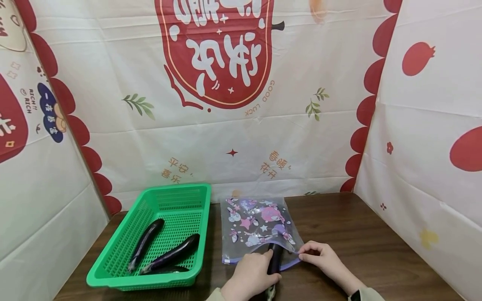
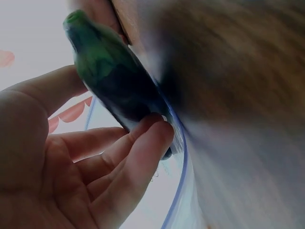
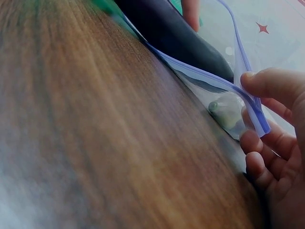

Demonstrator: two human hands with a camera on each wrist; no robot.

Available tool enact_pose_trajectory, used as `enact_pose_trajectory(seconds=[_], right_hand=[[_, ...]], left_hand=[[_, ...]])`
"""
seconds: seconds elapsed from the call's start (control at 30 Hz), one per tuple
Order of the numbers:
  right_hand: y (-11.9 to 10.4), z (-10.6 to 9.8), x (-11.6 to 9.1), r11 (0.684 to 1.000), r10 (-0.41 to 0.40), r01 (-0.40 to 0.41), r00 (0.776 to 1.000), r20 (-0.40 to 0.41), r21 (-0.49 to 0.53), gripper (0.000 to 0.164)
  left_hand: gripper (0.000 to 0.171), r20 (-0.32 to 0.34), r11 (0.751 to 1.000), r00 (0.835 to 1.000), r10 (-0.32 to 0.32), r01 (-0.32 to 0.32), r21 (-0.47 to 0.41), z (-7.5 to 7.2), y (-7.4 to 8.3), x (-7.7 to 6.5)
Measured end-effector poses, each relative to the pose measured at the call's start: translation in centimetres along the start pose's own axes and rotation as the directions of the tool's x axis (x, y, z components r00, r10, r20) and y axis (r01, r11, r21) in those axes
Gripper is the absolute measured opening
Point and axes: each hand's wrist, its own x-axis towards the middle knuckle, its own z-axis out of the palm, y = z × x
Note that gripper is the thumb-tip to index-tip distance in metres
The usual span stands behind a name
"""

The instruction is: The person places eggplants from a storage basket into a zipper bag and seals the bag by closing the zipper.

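Note:
My left hand (image 1: pixel 252 274) grips a dark purple eggplant (image 1: pixel 275 259) near its stem end. The green cap (image 2: pixel 102 50) shows in the left wrist view, by the thumb. The eggplant's far end points into the mouth of a clear zip bag (image 1: pixel 235 246) printed with pink and purple figures. My right hand (image 1: pixel 324 261) pinches the right end of the bag's purple zip edge (image 3: pixel 205 76) between thumb and fingers. In the right wrist view the mouth gapes around the eggplant. The bag lies on the table, its opening towards me.
Left of the bag stands a green plastic basket (image 1: pixel 205 217) with eggplants (image 1: pixel 175 253) in it, one partly hidden by the near wall. The brown wooden table (image 1: pixel 339 221) is enclosed at the back and sides by printed white cloth (image 1: pixel 113 154).

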Motion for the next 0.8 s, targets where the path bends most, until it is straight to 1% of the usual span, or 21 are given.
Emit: enact_pose_trajectory(seconds=[0.1,0.23,0.37,0.43,0.53,0.6,0.67,0.8], right_hand=[[0.0,0.0,-0.1,1.0,-0.001,0.001,1.0,-0.003,0.012,0.005],[0.0,0.0,-0.1,1.0,-0.004,0.003,1.0,0.015,0.03,0.006],[-0.1,-0.1,-0.1,0.999,-0.002,0.001,1.0,0.026,0.039,0.006],[-0.1,-0.1,-0.1,0.999,-0.002,0.002,1.0,0.024,0.038,0.006],[-0.2,-0.2,-0.2,0.999,-0.003,0.002,1.0,0.025,0.036,0.006],[-0.3,-0.2,-0.2,0.999,0.002,-0.003,1.0,0.026,0.035,0.006],[-0.3,-0.2,-0.3,0.999,0.011,-0.012,0.999,0.03,0.033,0.006],[-0.5,-0.2,-0.3,0.998,0.049,-0.049,0.998,0.035,0.026,0.004]], left_hand=[[0.061,-0.012,1.0,1.0,-0.003,0.003,0.027,0.1,0.3,0.2],[0.062,-0.02,0.999,0.999,-0.025,0.026,0.043,0.2,0.7,0.4],[0.061,-0.049,0.998,0.999,-0.016,0.018,0.053,0.5,0.9,0.7],[0.057,-0.077,0.999,0.997,-0.005,0.009,0.053,0.7,0.9,0.8],[0.046,-0.12,0.999,0.993,0.005,-0.001,0.035,1.1,0.8,1.0],[0.04,-0.134,1.0,0.991,-0.001,0.003,0.018,1.3,0.8,1.2],[0.037,-0.141,1.0,0.99,-0.01,0.011,0.012,1.3,0.8,1.4],[0.041,-0.13,0.999,0.991,-0.034,0.038,0.031,1.3,0.9,1.9]])
